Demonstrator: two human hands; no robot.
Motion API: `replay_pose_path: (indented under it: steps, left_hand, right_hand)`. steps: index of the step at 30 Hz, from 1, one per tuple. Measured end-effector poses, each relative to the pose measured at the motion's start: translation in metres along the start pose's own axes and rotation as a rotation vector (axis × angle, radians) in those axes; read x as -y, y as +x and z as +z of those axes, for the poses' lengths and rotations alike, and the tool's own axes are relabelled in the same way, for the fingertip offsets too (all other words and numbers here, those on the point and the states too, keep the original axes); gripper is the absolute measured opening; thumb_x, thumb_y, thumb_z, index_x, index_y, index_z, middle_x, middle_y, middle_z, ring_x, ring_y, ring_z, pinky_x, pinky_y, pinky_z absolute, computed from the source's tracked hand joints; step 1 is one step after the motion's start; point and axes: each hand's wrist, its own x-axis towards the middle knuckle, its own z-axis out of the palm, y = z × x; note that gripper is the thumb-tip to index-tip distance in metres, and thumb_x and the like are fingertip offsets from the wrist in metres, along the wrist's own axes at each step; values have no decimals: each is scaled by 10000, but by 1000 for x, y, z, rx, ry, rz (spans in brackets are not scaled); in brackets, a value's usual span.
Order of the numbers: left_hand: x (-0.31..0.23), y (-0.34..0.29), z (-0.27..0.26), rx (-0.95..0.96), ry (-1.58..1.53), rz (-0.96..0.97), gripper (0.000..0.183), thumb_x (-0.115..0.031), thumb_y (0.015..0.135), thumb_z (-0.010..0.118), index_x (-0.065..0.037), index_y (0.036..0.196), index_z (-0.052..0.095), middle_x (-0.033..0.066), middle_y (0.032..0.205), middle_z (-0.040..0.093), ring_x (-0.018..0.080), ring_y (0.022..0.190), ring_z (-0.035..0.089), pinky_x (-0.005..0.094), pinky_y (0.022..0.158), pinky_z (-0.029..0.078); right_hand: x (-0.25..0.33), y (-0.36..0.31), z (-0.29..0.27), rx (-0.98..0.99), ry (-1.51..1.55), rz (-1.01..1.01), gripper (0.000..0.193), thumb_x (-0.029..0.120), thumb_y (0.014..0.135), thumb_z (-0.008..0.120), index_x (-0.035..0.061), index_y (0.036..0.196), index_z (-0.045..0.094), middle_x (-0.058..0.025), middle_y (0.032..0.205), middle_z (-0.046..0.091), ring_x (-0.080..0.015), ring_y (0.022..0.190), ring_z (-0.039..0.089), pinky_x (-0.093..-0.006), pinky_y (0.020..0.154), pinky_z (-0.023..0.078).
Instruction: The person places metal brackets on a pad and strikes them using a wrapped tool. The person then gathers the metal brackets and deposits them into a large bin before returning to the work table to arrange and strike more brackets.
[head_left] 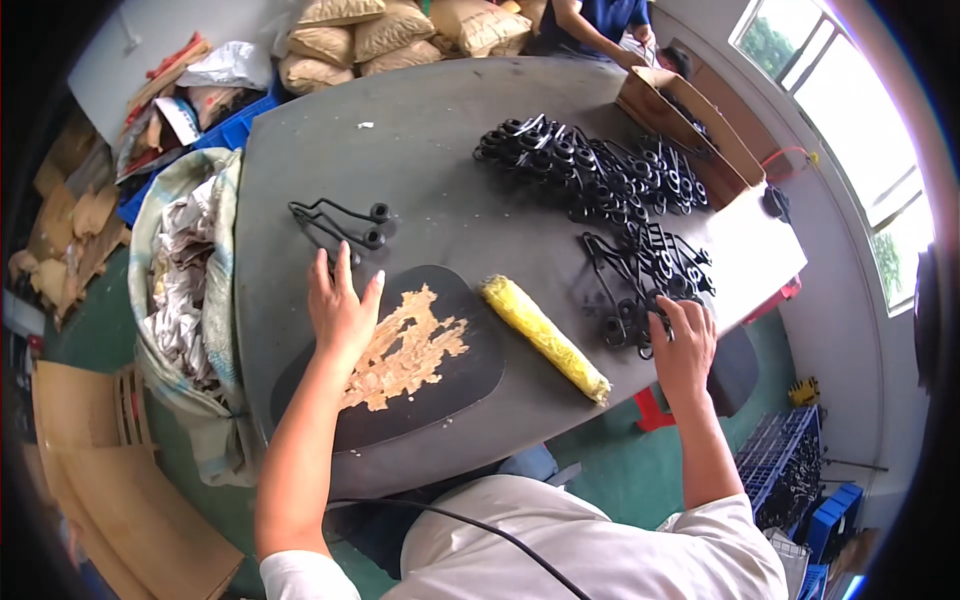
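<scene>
A white shirt fills the bottom of the frame below the large grey table, which bears a dark mat with brown scraps left of centre, a heap of black wire parts at upper right, a smaller cluster beneath it and a yellow roll near the centre. Left of centre, the left hand spreads its fingers wide just below some loose black parts. At right, the right hand curls its fingers at the cluster's lower edge, whether gripping a part I cannot tell.
</scene>
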Motion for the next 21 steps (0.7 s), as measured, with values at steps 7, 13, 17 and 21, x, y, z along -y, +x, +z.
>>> replay_pose_path:
  steps: [7, 13, 17, 21]
  left_hand:
    - [17, 26, 6, 26, 108, 151, 632, -409, 961, 620, -157, 1507, 425, 230, 1554, 311, 424, 1417, 333, 520, 1169, 309]
    - [-27, 6, -26, -66, -307, 109, 609, -313, 917, 696, -24, 1408, 480, 227, 1438, 495, 384, 1297, 507, 478, 1090, 417]
    - [-100, -26, -58, 507, -1336, -238, 1005, -510, 907, 716, 39, 1563, 190, 206, 1476, 451, 199, 1101, 592, 317, 944, 495]
    - [-130, -34, -87, 617, -1639, -337, 767, -523, 987, 593, 14, 1496, 389, 66, 1247, 657, 73, 795, 502, 238, 773, 473]
  right_hand:
    - [9, 29, 42, 96, -214, -101, 308, 267, 862, 703, 98, 1119, 684, -48, 965, 606, -238, 970, 548, -395, 863, 401]
    - [19, 41, 43, -76, -144, -140, 196, 125, 855, 649, 124, 1049, 678, -16, 851, 597, -211, 904, 547, -390, 818, 389]
    - [68, 44, 8, -192, 139, -208, 294, 102, 849, 669, 116, 1143, 678, -23, 842, 609, -229, 824, 557, -392, 785, 402]
    - [131, 28, -8, -28, 501, -376, 420, 91, 802, 752, 95, 1213, 663, -55, 919, 655, -245, 851, 588, -393, 803, 442]
